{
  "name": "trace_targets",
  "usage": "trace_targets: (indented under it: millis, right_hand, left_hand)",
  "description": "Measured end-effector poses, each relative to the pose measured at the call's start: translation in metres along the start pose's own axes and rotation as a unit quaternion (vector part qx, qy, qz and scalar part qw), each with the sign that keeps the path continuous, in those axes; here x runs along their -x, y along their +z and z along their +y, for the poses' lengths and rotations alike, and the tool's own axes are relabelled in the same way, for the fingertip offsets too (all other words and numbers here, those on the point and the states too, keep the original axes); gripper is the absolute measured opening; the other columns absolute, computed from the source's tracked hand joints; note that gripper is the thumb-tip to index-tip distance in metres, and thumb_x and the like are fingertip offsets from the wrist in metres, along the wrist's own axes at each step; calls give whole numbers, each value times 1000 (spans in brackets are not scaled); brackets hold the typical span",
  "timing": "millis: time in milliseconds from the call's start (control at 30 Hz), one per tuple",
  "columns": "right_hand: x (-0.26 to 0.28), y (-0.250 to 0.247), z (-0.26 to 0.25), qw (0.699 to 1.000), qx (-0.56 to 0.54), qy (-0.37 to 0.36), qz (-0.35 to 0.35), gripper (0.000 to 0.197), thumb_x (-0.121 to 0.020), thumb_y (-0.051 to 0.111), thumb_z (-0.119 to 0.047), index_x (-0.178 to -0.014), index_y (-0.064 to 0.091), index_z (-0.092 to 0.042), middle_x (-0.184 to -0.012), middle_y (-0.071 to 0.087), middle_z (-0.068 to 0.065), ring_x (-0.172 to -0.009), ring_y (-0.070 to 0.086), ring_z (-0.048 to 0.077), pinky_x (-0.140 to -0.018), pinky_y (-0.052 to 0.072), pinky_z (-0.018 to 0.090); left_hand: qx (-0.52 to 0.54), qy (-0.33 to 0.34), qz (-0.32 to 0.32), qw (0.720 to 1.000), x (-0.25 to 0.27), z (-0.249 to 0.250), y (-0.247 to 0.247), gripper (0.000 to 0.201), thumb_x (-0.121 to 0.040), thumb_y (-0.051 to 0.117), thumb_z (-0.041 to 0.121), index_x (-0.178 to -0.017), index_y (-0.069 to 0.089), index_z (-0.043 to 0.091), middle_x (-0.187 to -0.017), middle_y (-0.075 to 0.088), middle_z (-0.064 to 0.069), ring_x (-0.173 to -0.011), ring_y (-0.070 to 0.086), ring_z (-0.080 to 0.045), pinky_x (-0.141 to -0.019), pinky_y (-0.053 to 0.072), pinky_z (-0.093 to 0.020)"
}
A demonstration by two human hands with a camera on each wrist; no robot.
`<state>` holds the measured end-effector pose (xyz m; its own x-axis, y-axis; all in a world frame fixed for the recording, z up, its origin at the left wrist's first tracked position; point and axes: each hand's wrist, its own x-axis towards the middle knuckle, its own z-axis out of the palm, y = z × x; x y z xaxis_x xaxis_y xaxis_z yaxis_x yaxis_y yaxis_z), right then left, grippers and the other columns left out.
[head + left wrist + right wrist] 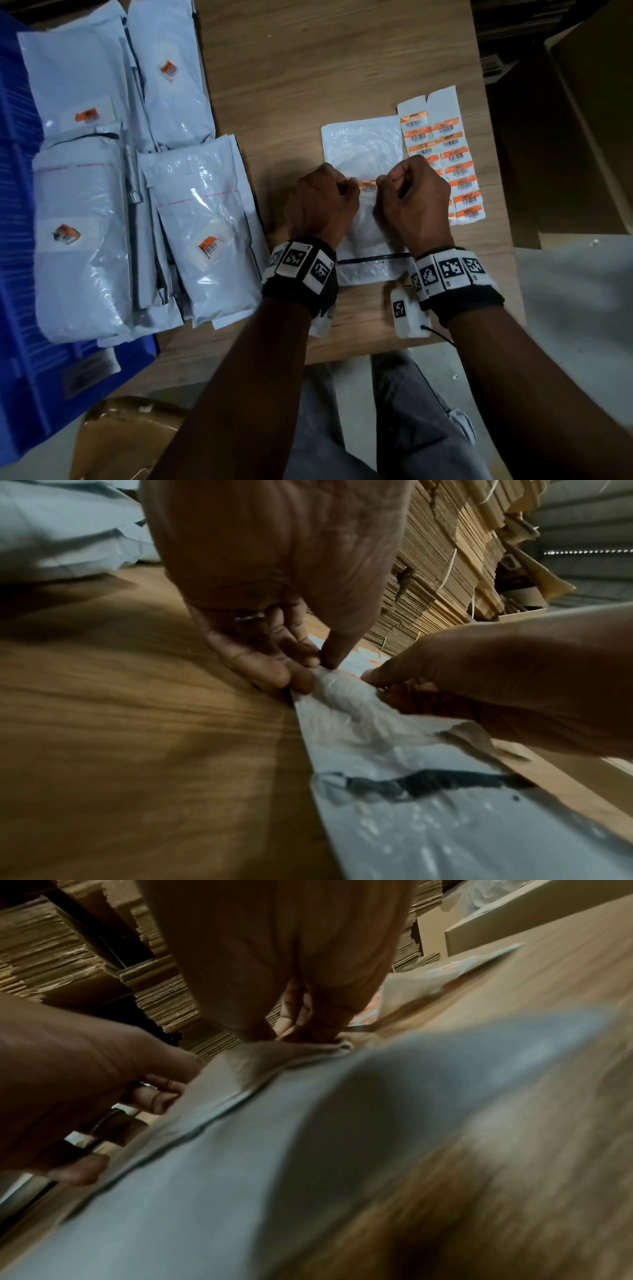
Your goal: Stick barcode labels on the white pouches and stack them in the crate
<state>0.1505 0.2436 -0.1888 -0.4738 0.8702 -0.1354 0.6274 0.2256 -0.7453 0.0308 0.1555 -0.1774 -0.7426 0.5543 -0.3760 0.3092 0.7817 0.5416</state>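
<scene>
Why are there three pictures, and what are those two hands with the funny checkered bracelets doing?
No machine here: a person wears three cameras. The big picture comes from a camera on the head, looking down. The other two come from cameras on the wrists, looking along the fingers, so they look close and blurry. The checkered bracelets are wristbands strapped on the wrists.

On the wooden table lies a white pouch. The left hand and the right hand each pinch an end of a small orange barcode label right over that pouch, as if about to stick it on. Beside it lies the sheet of labels. On the left are labelled pouches piled up, next to a blue crate.
</scene>
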Motion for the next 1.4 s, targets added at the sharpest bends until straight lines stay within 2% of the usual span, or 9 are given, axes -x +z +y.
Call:
trace_targets:
  millis: [100,200,533,667,800,933,1133,1267,1400]
  right_hand:
    - [-1,1,3,1000,19,-14,8,10,-93,66,-16,-88,59,-10,-78,64,3,-71,59,16,-64,40,13]
    - [1,0,5,1000,13,-19,8,11,-93,65,-17,-88,58,-11,-80,65,4,-72,60,16,-63,39,7]
    - [2,0,1,1000,14,1,14,13,-93,66,-22,-90,60,-11,-77,62,-3,-67,55,4,-65,42,9]
    - [1,2,1,1000,10,-7,21,16,-92,68,-23,-88,61,-9,-75,62,-2,-64,53,-2,-63,40,4]
    - [2,1,2,1000,12,-9,18,13,-92,66,-21,-89,61,-10,-76,62,-3,-66,55,4,-63,39,4]
    - [4,-1,5,1000,4,-22,-1,13,-90,69,-20,-91,59,-12,-80,66,2,-70,59,10,-65,39,4]
    - [5,-3,3,1000,-3,-17,-4,13,-89,69,-19,-94,59,-12,-81,64,1,-68,56,2,-66,40,4]
    - [2,3,2,1000,4,-4,19,16,-90,70,-23,-89,60,-11,-75,63,-1,-64,55,-1,-64,39,4]
    - [1,4,2,999,13,5,29,16,-92,66,-25,-88,60,-11,-73,62,-3,-64,55,-1,-62,38,4]
  left_hand:
    - [-5,11,-9,1000,1,-2,0,23,-93,58,47,-95,67,25,-96,73,5,-94,69,-19,-82,56,-37]
    - [-3,28,-11,1000,1,-2,-3,22,-94,57,44,-95,67,24,-93,72,4,-90,69,-18,-79,57,-38]
    - [17,52,-11,998,-7,-8,-4,26,-92,61,45,-85,67,20,-86,72,2,-90,67,-22,-80,55,-40]
    - [32,33,-12,999,-10,-9,-1,30,-85,64,54,-78,65,25,-81,70,4,-89,66,-20,-79,56,-38]
    - [31,42,-13,999,-10,-9,-4,28,-91,62,48,-82,66,22,-84,71,2,-93,65,-21,-83,54,-39]
    - [51,41,-32,997,-9,-13,-5,28,-81,71,54,-81,64,27,-81,70,8,-92,66,-17,-83,55,-37]
    - [67,59,-55,994,-5,-20,-7,16,-79,73,39,-84,62,28,-66,62,18,-88,65,-12,-83,56,-35]
    - [73,54,-46,995,-6,-18,-5,18,-77,70,44,-81,61,29,-74,66,15,-90,65,-16,-83,56,-35]
    - [76,33,-26,996,-9,-14,-3,28,-85,68,50,-72,59,27,-81,71,2,-89,67,-22,-81,56,-38]
